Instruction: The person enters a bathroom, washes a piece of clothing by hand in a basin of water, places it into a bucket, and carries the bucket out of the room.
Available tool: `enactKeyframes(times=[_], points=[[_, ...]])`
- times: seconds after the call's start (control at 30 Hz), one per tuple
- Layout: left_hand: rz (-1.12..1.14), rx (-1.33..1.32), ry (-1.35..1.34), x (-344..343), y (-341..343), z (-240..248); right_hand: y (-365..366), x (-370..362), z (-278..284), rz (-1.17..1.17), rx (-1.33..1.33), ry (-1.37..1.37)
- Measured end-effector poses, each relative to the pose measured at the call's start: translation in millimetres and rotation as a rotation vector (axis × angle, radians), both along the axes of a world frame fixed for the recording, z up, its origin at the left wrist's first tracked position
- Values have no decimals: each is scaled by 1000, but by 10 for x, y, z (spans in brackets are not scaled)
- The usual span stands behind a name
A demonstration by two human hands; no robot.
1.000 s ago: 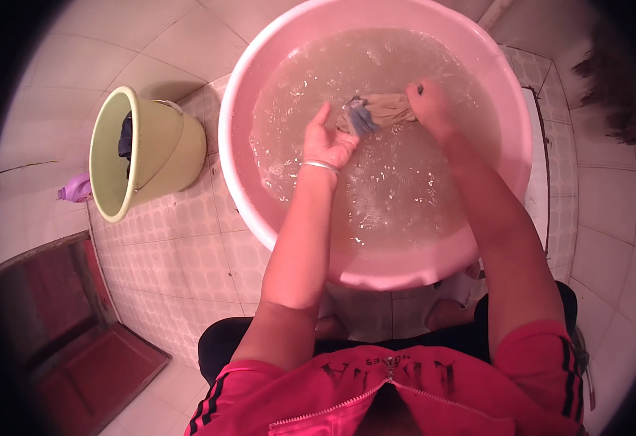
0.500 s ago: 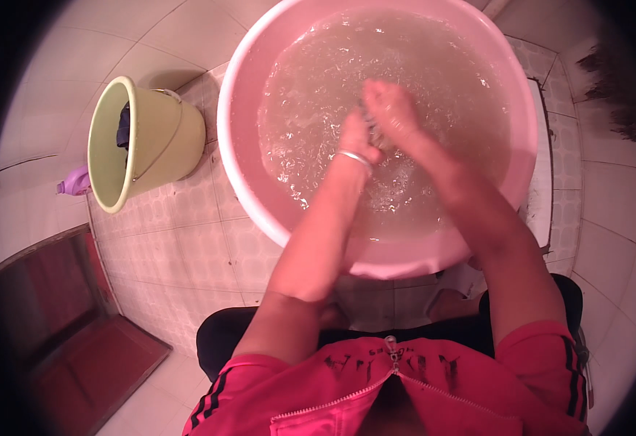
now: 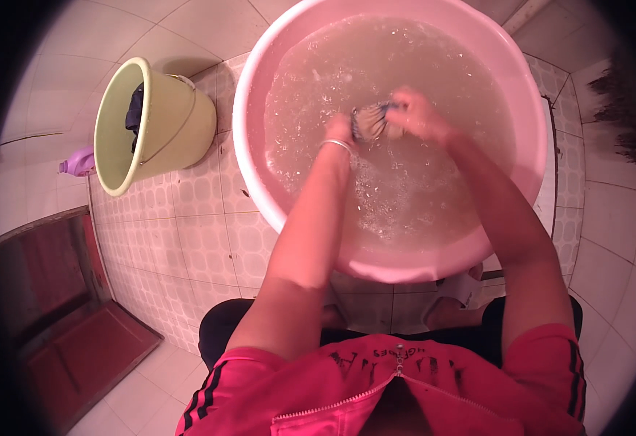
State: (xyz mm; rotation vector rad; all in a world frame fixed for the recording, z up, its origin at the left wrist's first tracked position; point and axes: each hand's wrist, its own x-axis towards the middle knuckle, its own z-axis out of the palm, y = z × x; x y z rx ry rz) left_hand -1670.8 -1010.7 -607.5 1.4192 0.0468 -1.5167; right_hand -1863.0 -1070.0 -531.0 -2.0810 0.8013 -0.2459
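- A large pink basin (image 3: 521,211) filled with cloudy, sudsy water is seen on a tiled floor (image 3: 202,240).
- A small bundle of cloth (image 3: 371,122) is gripped between the left hand (image 3: 340,131) and the right hand (image 3: 416,116), both closed on it at the water's surface.
- A thin bangle (image 3: 336,145) is worn on the left wrist.
- A pale green bucket (image 3: 180,127), tilted and with dark cloth inside, is set just beside the basin on the left.
- A purple bottle (image 3: 78,163) is partly hidden behind the bucket.
- A red jacket (image 3: 376,392) is worn by the person.

Left hand (image 3: 340,132) and right hand (image 3: 414,116) clenched close together; forearms extended.
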Motion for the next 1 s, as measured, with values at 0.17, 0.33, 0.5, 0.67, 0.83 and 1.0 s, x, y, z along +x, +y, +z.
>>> enactKeyframes(times=[0.17,0.33,0.5,0.67,0.83,1.0], points=[[44,21,142,-770,-51,53,-7,-89,-166,-524,489,-392],[-270,-818,-66,-491,259,38,835,508,561,-206,-332,-296],[101,-307,556,-1034,79,676,163,100,349,-422,-107,197],[59,-223,436,-743,-22,1002,-110,-326,-11,-567,-75,330],[79,-231,219,-407,-3,539,170,-178,149,-86,-170,-276],[202,-129,140,-615,-67,433,129,-256,-104,-293,194,-105]])
